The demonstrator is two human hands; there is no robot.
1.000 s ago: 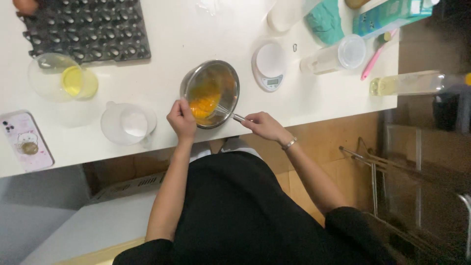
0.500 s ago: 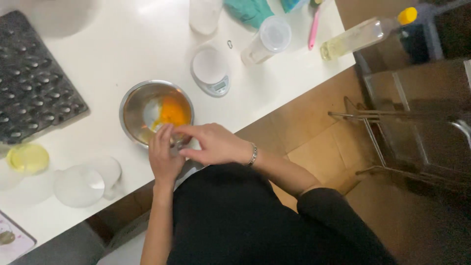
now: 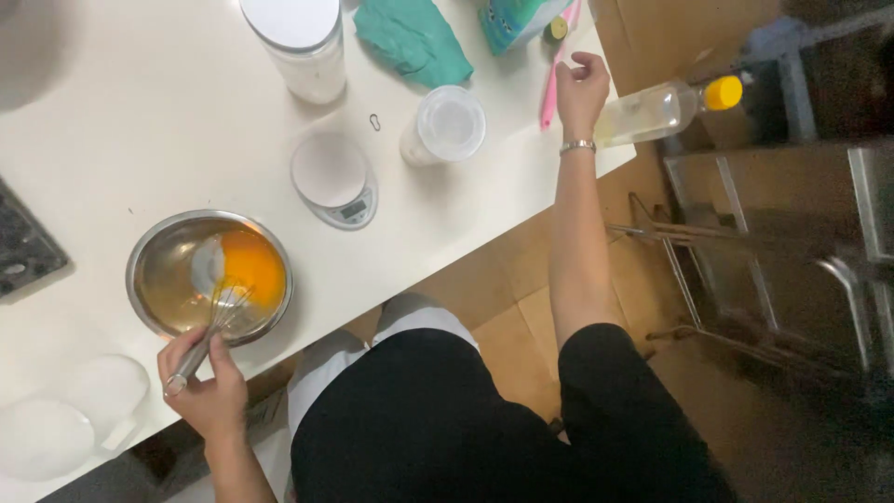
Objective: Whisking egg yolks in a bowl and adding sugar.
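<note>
- Left hand [image 3: 207, 391] at the lower left of the frame, fingers curled shut round the handle of a metal whisk [image 3: 207, 333]
- Whisk wires down inside a steel mixing bowl [image 3: 149, 253], left of centre near the table's front edge, over orange beaten egg [image 3: 250, 268]
- Right hand [image 3: 582, 88] stretched to the upper right of the frame, fingers loosely bent and partly open, gripping nothing; fingertips just beside a clear plastic bottle with a yellow cap [image 3: 666, 107] lying on its side at the table's corner
- Silver bracelet [image 3: 577, 146] on the right wrist
- Pink utensil [image 3: 551, 88] lying just left of the right hand
- Small round kitchen scale [image 3: 332, 177] in the upper middle, above and right of the bowl
- Clear lidded tub [image 3: 447, 126] right of the scale, large white-lidded jar [image 3: 298, 42] at the top, crumpled teal cloth [image 3: 414, 42] between jar and hand
- Dark egg tray [image 3: 23, 251] cut off at the left edge
- Two clear round containers [image 3: 70, 419] in the lower left corner, beside the left hand
- White table [image 3: 140, 130] beneath everything
</note>
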